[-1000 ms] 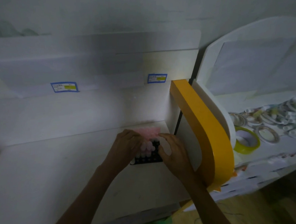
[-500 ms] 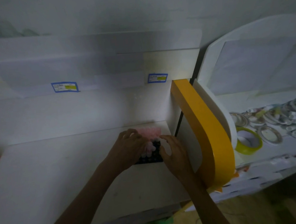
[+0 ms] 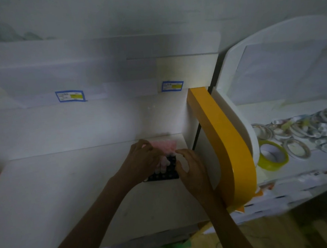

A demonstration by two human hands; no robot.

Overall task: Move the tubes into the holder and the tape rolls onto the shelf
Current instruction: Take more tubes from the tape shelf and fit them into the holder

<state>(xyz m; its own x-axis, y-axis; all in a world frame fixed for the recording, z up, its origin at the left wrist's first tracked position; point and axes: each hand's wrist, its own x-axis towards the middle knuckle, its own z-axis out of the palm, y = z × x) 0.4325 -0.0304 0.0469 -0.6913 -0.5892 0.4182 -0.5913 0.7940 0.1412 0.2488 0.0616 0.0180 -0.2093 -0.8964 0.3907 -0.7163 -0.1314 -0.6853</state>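
Pink-capped tubes [image 3: 164, 162] stand in a black holder [image 3: 162, 175] at the back right corner of the white desk [image 3: 47, 190], with more pink tubes heaped behind it. The left hand [image 3: 142, 160] curls over the tubes, seemingly pinching one; the right hand [image 3: 190, 166] hovers beside the holder, fingers loosely spread, holding nothing. Tape rolls [image 3: 295, 134], one yellow-green [image 3: 272, 158], lie on the shelf [image 3: 269, 176] to the right.

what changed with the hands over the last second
The left hand slid right, further over the black holder, covering more of the pale tubes. The right hand stayed at the holder's right edge, fingers curled. Holder, pink pack and yellow tape roll unmoved.
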